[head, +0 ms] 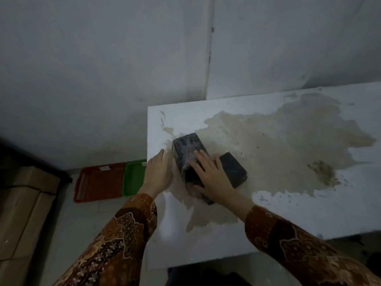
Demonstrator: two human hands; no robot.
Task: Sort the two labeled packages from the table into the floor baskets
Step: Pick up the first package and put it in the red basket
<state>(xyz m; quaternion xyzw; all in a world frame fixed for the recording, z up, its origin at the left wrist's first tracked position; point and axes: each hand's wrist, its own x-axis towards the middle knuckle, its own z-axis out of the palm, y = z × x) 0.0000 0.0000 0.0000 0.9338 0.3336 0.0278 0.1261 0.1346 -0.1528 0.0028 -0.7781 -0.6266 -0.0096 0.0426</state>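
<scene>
Worn white table [288, 213]: both hands [158, 174] [214, 178] grip the larger black package [186, 155]; smaller package [234, 170] beside.

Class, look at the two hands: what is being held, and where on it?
The larger black package: left hand against its left side, right hand flat on top.

We see a plain storage room: bare grey walls [103, 69], stacked cardboard boxes [22, 205], a worn white table [299, 213] with peeled paint.
</scene>
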